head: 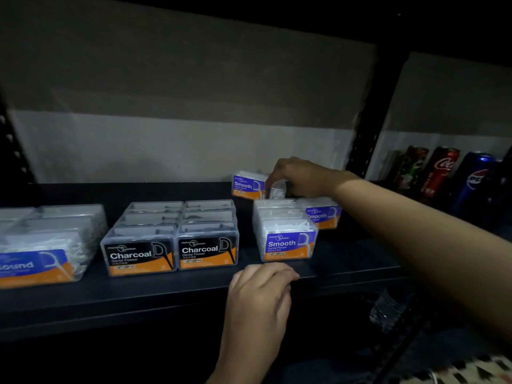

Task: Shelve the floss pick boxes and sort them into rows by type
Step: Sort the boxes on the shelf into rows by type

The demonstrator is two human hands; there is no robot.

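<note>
A dark shelf (83,289) spans the scene, with a pale wall (180,145) behind it and a black upright post (368,128) at its right end. Right of the post stand drink cans (440,173), among them a red cola can and a blue one.

On the shelf, boxes sit in rows running from near to far. At far left are the Round boxes (41,245), partly cut off by the frame edge. Next come two rows of Charcoal boxes (171,234), side by side and touching. Right of them is a row of Smooth boxes (285,231), with another Smooth box (322,214) just beside it to the right.

The right hand (302,176) reaches to the far part of the shelf and grips a Smooth box, the held box (249,185), which sits behind the Smooth row near the wall.

The left hand (260,289) hovers at the shelf's near edge, fingers loosely curled, holding nothing.
</note>
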